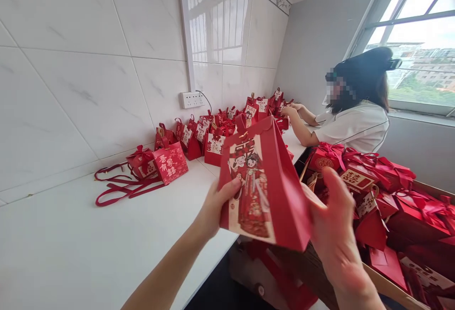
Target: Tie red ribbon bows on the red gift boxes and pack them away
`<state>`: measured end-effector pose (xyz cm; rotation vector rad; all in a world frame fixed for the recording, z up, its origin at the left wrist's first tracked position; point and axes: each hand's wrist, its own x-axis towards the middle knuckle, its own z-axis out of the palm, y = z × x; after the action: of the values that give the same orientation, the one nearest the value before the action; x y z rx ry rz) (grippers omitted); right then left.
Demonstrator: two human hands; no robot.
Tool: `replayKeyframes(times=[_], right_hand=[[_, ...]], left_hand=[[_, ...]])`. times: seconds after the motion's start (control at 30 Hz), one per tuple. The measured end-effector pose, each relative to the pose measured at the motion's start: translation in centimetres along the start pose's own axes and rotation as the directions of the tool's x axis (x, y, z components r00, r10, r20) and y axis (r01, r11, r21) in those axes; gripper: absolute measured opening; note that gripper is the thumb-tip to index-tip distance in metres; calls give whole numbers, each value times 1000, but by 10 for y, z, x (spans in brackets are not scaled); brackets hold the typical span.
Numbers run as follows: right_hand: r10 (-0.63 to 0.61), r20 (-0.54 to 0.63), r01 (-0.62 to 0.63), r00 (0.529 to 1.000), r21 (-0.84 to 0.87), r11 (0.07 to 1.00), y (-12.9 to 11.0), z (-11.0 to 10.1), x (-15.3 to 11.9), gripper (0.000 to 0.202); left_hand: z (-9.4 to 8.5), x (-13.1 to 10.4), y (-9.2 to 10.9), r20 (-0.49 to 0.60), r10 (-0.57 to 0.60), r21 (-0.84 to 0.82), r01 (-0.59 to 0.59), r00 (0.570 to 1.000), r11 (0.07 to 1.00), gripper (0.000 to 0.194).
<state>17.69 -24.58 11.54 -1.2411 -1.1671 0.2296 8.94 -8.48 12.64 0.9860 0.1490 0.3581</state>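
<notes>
My hands are both at one red gift box, held up in front of me past the near edge of the tabletop. My left hand is closed on its left side, thumb pressed flat on the printed front, the other fingers hidden behind. My right hand, somewhat blurred, is spread loosely against the right side, its thumb raised clear of the cardboard and its other fingers partly out of sight. The box tilts a little between them, its front showing a cartoon couple in red dress and its top narrowing to a ridge. To the left of my left hand stretches the white tabletop; farther out on it, two small boxes sit together, with loose dark-red ribbons trailing beside them. Beyond my hands, a crowd of finished-looking red boxes lines the wall, below a white power strip. Just right of my right hand, an open carton is heaped with more red boxes, many tied with bows. Past that heap, a co-worker in a white top and dark cap leans on the tabletop, both arms reaching to the far boxes, near a barred window.
</notes>
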Motion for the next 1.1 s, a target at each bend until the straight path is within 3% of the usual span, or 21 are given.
replayKeyframes(times=[0.1,0.2,0.27,0.4,0.47,0.63,0.83,1.0,1.1], right_hand=[[299,-38,-276,954,287,917,21,-2,9,61],[501,61,-434,863,598,674,40,5,14,49],[519,177,-475,836,708,523,47,14,13,52],[485,254,-479,837,769,424,44,27,9,46],[503,252,-473,827,795,379,38,28,7,44],[464,299,-466,834,832,301,19,27,5,49],[398,308,-443,864,841,311,6,31,3,53],[460,270,-449,846,826,341,9,31,2,55],[492,224,-453,842,787,418,23,28,0,59]], left_hand=[[7,-14,14,-17,234,382,-210,972,900,67],[11,-27,17,178,320,589,-362,930,723,74],[11,-30,10,274,328,670,-424,904,610,75],[10,-23,-7,291,428,784,-470,855,405,74],[10,-19,-10,259,454,793,-456,853,404,72],[13,-15,-2,133,383,755,-344,914,558,73],[14,-14,3,88,276,689,-259,957,677,70],[12,-12,3,102,276,677,-270,956,685,69],[6,-12,-2,194,339,649,-380,920,659,68]])
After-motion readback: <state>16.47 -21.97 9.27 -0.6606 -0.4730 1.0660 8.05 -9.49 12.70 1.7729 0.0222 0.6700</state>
